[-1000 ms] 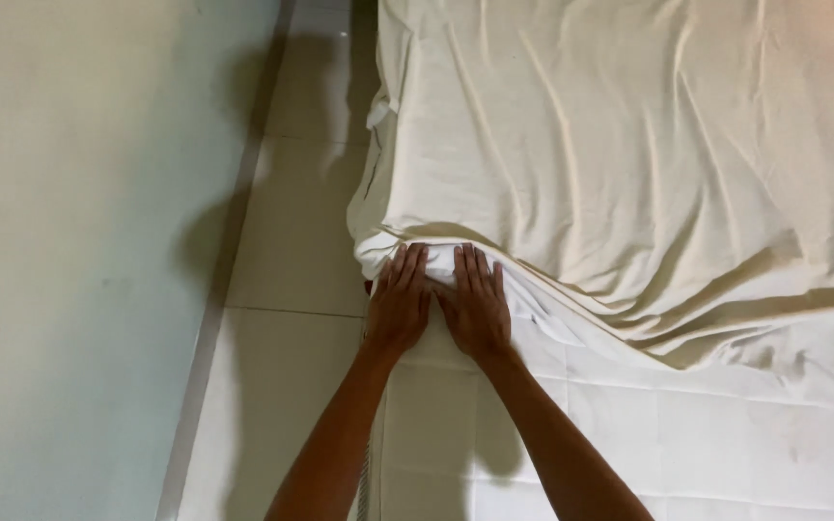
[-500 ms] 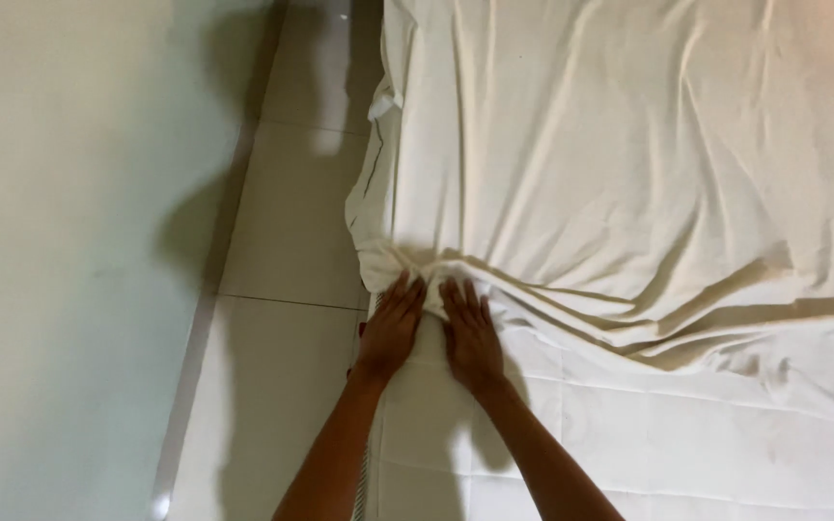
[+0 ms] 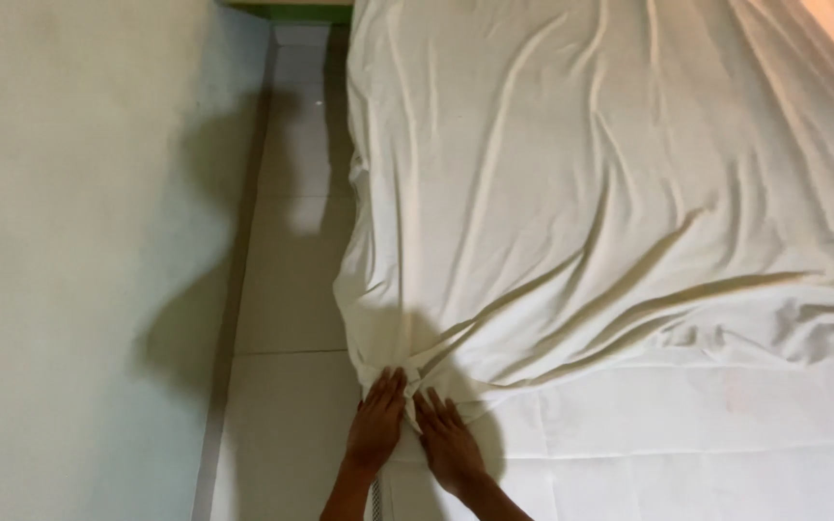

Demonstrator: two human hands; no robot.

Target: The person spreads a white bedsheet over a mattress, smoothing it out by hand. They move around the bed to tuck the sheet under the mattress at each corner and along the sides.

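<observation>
A cream sheet (image 3: pixel 610 193) lies wrinkled over a bed, hanging down its left side. Its near edge ends in a bunched corner (image 3: pixel 407 362) at the bed's near left corner. Below that edge shows the white mattress (image 3: pixel 707 434). My left hand (image 3: pixel 376 425) and my right hand (image 3: pixel 448 442) lie side by side, fingers flat and pointing up, pressing on the bunched corner of the sheet. Whether the fingers pinch the cloth I cannot tell.
A pale wall (image 3: pixel 69 260) runs along the left. Between it and the bed is a narrow strip of light floor tiles (image 3: pixel 287 289). A green band (image 3: pixel 291 12) crosses the far end of the floor.
Both hands have slid down toward me in the picture, still together on the sheet corner. The view has tilted up, showing more of the bed.
</observation>
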